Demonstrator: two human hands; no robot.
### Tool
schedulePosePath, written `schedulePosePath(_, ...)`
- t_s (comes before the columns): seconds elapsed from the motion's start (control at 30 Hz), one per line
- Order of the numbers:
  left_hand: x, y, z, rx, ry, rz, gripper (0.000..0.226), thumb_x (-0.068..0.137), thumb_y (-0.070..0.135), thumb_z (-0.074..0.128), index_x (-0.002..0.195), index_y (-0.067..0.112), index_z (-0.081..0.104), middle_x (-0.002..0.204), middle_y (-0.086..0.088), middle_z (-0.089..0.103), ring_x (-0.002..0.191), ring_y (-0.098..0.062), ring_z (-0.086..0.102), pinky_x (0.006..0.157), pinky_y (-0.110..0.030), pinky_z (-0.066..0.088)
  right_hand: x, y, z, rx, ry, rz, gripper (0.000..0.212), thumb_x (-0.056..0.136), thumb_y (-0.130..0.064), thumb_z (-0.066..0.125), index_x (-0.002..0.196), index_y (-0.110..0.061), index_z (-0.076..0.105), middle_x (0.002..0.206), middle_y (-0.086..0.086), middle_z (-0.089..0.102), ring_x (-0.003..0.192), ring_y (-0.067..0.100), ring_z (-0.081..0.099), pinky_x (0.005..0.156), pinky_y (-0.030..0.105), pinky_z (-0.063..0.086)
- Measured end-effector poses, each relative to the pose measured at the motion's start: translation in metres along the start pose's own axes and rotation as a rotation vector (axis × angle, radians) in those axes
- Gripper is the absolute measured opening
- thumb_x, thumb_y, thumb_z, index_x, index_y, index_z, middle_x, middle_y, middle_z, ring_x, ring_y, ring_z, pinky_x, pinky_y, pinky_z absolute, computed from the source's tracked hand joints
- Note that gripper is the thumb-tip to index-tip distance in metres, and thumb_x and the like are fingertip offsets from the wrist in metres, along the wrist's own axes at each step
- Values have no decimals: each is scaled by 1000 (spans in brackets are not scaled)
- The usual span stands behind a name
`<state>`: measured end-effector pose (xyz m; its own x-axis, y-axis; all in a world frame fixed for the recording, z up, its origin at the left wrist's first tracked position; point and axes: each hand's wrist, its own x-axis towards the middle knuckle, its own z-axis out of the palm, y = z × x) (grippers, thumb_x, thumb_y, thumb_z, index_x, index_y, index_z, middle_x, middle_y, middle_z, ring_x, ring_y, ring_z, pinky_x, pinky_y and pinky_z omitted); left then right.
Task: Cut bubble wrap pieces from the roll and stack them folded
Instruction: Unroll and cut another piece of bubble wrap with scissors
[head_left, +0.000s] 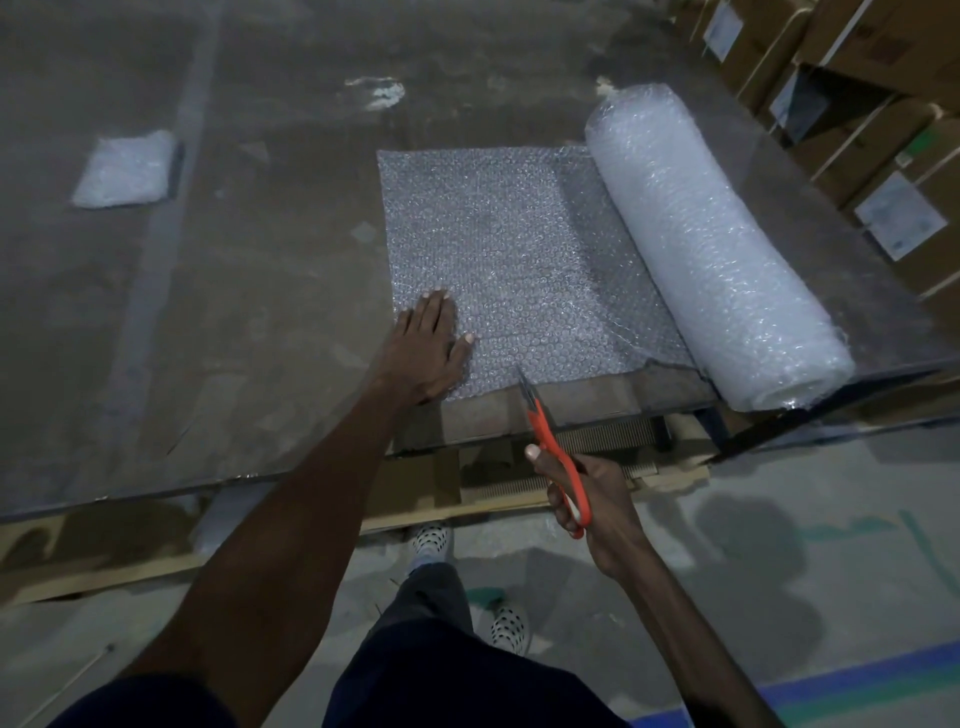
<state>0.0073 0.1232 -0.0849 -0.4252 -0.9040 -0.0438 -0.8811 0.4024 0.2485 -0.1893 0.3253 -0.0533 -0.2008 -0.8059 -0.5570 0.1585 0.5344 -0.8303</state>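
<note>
1. Both arms are bare from wrist to upper arm, with no watch or band; the left hand (427, 349) and right hand (587, 496) wear no gloves.
2. Dark navy trousers (415, 670) fill the lower centre of the frame.
3. 2 white shoes (431, 540) carry dark dots.

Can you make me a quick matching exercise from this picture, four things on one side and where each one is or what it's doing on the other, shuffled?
Things:
1. left hand
2. scissors
3. bubble wrap roll
4. folded piece

States:
A. lying far left on the table
B. held in the right hand
C. pressing flat on the unrolled sheet
D. lying along the sheet's right side

Pairs: 1-C, 2-B, 3-D, 4-A
</note>
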Motion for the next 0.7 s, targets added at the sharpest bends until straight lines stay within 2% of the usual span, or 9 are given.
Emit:
schedulePosePath(0.07,0,0,0,-5,-4,-7,68,107,47,23,158,4,12,167,-15,6,154,-29,3,124,-46,5,0,2,0,6,-6,-14,53,84,-30,83,101,17,64,55,7,53,39,12,43,38,21,33)
schedulePosePath(0.2,0,1,-1,-13,-2,-13,71,105,50,18,159,5,10,167,-14,5,154,-28,3,124,-44,3,-1,-1,3,4,0,-11,46,76,-39,85,87,2,67,56,10,53,39,13,43,39,21,33)
schedulePosePath(0.3,0,1,-1,-11,-8,-16,79,98,54,11,159,4,11,167,-14,5,154,-28,3,124,-45,3,2,-4,5,22,26,-1,61,77,-40,85,96,15,65,57,11,54,39,14,43,39,21,33)
schedulePosePath(0.4,0,0,1,-13,1,-16,77,99,54,12,159,5,11,167,-14,6,154,-28,4,124,-45,3,5,-9,7,18,29,0,66,76,-40,85,101,17,64,57,10,55,42,16,45,40,22,34)
schedulePosePath(0.53,0,-1,3,-11,5,-15,72,104,51,18,158,5,12,167,-14,7,154,-28,5,124,-45,4,9,-13,9,9,24,4,58,80,-35,85,99,16,66,58,10,54,42,15,45,39,22,35)
schedulePosePath(0.63,0,0,2,-12,3,-15,74,102,53,15,158,5,12,167,-14,7,154,-28,4,124,-45,4,9,-12,8,3,15,-2,38,79,-32,86,92,0,69,56,10,52,39,12,42,38,20,33)
schedulePosePath(0.7,0,-1,2,-7,3,-15,73,103,53,17,158,5,12,167,-14,7,154,-28,5,124,-45,4,7,-11,7,18,-7,-23,39,76,-35,86,90,-3,67,55,8,50,39,13,40,38,21,32)
